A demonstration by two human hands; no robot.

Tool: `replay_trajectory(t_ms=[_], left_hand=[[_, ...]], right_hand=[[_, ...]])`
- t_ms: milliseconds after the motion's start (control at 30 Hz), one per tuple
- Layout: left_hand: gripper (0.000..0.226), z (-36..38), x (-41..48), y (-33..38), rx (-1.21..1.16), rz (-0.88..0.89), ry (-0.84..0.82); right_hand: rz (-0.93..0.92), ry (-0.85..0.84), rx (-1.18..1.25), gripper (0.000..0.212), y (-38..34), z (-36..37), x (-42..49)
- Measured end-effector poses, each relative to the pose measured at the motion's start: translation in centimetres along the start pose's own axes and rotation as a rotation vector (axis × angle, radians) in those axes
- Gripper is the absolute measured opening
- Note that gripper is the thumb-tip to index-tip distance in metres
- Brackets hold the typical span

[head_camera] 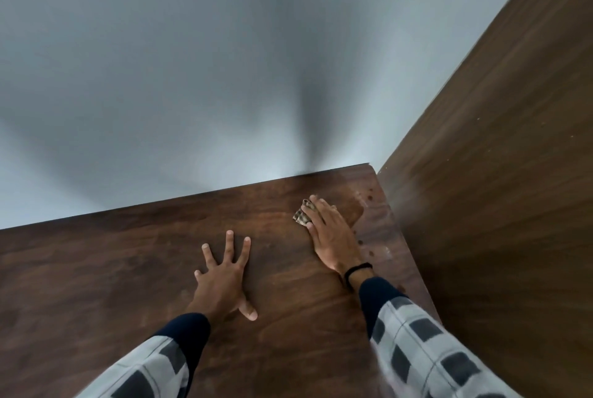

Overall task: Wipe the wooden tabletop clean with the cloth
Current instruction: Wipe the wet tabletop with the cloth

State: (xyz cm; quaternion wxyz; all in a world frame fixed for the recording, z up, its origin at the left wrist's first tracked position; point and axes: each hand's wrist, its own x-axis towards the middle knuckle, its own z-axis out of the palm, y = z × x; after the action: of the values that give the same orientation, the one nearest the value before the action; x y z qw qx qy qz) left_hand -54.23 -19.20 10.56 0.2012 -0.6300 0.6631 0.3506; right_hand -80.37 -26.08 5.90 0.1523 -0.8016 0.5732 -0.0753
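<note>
Cloth (303, 214) bunched small, pressed onto desk (128, 269) under straight fingers of right hand (330, 234), not gripped; only patterned edge showed left of fingers. Left hand (221, 272) splayed flat, empty, near-left of cloth, likely bracing. Dark spots (369, 197) lay just right of cloth. Judged: next stroke short, rightward; right hand nearer, long axis pointing away from body.
</note>
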Motion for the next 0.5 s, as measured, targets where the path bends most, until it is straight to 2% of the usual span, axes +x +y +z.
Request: replay_trajectory(t_ms=[67,200,267,367,433,500], left_hand=[[0.156,-0.1,0.0,0.1,0.002,0.000,0.009],[0.158,-0.1,-0.2,0.3,0.012,-0.017,0.008],[0.159,-0.1,-0.2,0.3,0.014,-0.019,0.012],[0.159,-0.1,-0.2,0.2,0.004,-0.013,0.012],[0.159,-0.2,-0.3,0.3,-0.002,-0.011,0.010],[0.159,-0.2,-0.3,0.3,-0.006,-0.015,0.012]], right_hand=[[-0.006,-0.021,-0.020,0.046,1.7,-1.1,1.0],[0.311,0.065,-0.009,0.046,2.4,-2.6,3.8],[0.353,0.087,0.007,0.047,0.2,-1.5,3.0],[0.140,0.070,0.033,0.046,-2.4,1.0,-1.7],[-0.031,-0.004,0.039,0.045,-1.4,1.0,-3.8],[-0.068,-0.021,-0.002,0.045,1.0,0.1,-3.0]])
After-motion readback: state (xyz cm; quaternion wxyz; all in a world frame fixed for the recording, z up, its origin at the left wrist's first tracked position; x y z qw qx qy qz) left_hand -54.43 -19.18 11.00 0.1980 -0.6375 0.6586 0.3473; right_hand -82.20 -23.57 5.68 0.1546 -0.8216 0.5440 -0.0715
